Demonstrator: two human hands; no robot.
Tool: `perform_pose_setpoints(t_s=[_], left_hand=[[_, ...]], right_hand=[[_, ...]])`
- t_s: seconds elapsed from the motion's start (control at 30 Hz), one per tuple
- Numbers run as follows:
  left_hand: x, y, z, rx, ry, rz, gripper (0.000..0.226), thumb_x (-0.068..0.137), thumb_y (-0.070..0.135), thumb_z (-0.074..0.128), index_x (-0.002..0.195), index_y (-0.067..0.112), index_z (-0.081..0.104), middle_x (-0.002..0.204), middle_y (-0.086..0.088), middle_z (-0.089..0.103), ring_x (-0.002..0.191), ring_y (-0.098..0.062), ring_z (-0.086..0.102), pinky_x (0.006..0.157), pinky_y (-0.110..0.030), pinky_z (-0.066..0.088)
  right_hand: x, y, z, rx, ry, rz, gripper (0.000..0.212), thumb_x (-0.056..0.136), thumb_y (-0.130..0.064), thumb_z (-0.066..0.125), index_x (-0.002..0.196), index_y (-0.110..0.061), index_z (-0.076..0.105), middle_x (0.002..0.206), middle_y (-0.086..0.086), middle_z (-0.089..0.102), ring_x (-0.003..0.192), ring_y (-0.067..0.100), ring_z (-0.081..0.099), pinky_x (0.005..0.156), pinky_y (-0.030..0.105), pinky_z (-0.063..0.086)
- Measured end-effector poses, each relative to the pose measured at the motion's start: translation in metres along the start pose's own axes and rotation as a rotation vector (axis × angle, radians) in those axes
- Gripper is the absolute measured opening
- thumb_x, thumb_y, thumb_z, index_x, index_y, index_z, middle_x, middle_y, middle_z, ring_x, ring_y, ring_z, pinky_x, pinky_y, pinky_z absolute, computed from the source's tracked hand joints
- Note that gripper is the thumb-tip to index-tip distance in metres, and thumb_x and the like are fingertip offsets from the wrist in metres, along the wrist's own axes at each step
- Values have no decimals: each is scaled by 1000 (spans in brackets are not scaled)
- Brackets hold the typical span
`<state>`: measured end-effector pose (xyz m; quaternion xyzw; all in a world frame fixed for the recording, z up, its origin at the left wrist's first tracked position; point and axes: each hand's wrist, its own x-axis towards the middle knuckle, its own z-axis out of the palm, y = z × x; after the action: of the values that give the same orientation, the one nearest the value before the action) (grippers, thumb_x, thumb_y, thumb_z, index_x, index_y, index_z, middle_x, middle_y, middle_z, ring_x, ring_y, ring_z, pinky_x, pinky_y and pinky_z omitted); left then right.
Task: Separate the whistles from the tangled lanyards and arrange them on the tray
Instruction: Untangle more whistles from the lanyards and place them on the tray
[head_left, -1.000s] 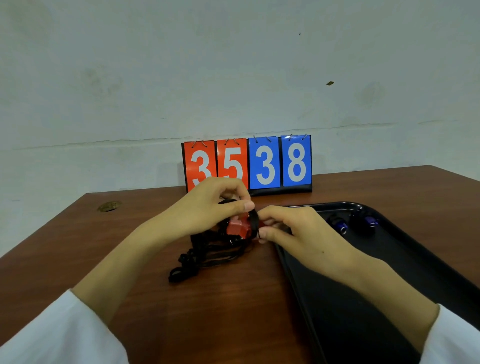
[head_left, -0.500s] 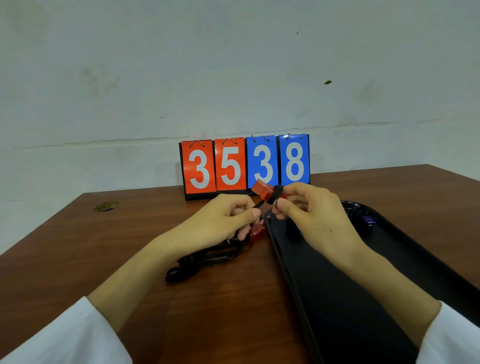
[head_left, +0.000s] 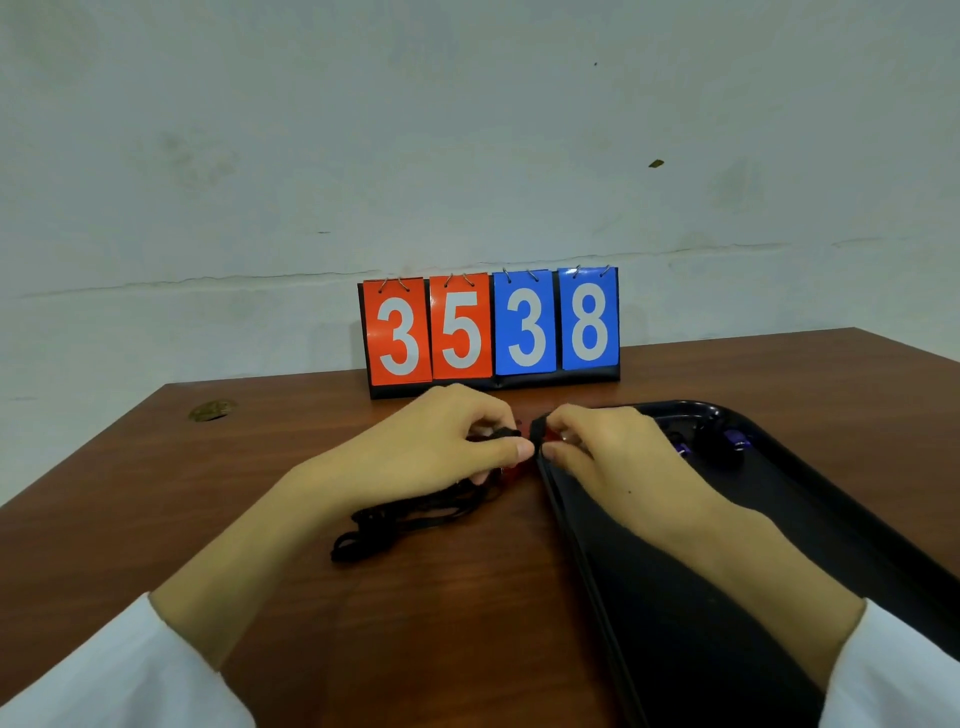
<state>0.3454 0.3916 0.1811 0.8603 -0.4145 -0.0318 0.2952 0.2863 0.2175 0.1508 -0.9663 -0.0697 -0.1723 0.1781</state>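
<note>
A tangle of black lanyards lies on the brown table, trailing left from under my left hand. That hand pinches a black cord near its fingertips. My right hand pinches a black strap end just beside it, over the tray's left rim. A red whistle shows partly below and between the two hands; another bit of red peeks out behind the fingers. The black tray sits on the right, with two purple whistles at its far end.
A flip scoreboard reading 35 in red and 38 in blue stands at the table's back edge against the wall. A small greenish mark is on the table at the far left.
My right hand has come down from its raised position near the scoreboard to meet the left hand again. The red whistle that was lifted is now mostly hidden between the fingers.
</note>
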Motion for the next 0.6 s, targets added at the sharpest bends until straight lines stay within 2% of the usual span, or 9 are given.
perform_pose_setpoints(t_s=[0.13,0.2,0.33,0.47,0.6], left_hand=[[1,-5,-10,56,52,-1,18,82,40,63,72,26,65,66,6,64,64,-4,60,67,-19,50],[1,-7,-14,41,70,-9,18,81,40,64,72,25,65,68,5,64,65,-2,59,67,-17,49],[1,-13,-19,-1,101,-16,24,79,41,64,71,19,67,62,1,63,57,-4,57,65,-21,50],[2,-15,-20,-64,109,-21,32,71,51,58,68,20,65,56,3,60,53,-2,55,60,-13,46],[3,-16,-17,-144,114,-31,33,75,48,56,67,18,66,58,-11,57,44,-3,48,47,-9,39]], right_hand=[[-1,-5,4,27,-133,-126,27,93,-28,51,118,-21,56,101,-5,64,88,5,58,80,18,45],[-2,-8,4,46,-151,-161,28,93,-28,51,119,-20,56,100,-3,65,90,6,60,83,18,46],[-3,-11,3,152,-126,-209,27,91,-26,54,117,-22,60,97,-7,67,86,-1,59,80,10,44],[-3,-12,1,271,-89,-218,24,90,-24,56,113,-23,62,92,-14,66,86,-5,60,78,6,44],[-4,-14,-3,348,-31,-226,23,89,-21,56,111,-23,63,93,-13,68,88,-6,61,80,9,46]])
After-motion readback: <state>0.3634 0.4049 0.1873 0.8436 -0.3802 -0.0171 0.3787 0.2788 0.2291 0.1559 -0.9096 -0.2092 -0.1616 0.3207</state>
